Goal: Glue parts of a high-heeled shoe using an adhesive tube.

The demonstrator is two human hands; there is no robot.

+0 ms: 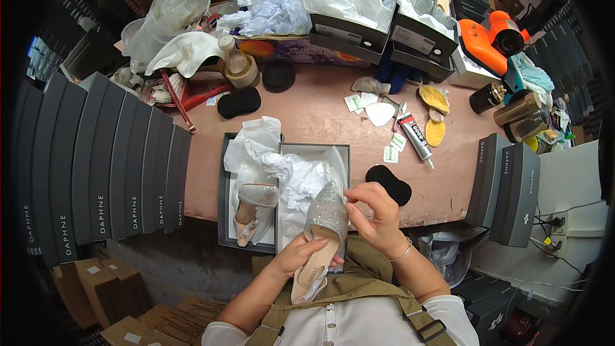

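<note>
My left hand [300, 254] is closed round the middle of a silver glittery pointed-toe shoe [328, 213], its toe pointing away from me and its beige insole facing up. Beside the toe, on the right, my right hand [375, 213] has thumb and fingertips bent together in a pinch; whatever is between them is too small to make out. Under the shoe sits an open grey shoebox [346, 154] lined with crumpled white tissue paper [301, 176]. A matching silver shoe [257, 195] lies on tissue in the box half to the left.
Stacked dark shoeboxes [83, 166] line the left; more boxes [503, 186] stand at right. Across the pink table [307, 106] lie a glue tube [416, 138], yellow pads [435, 131] and black pads [388, 184]. Open shoeboxes [349, 32] and an orange device [483, 45] stand at the back.
</note>
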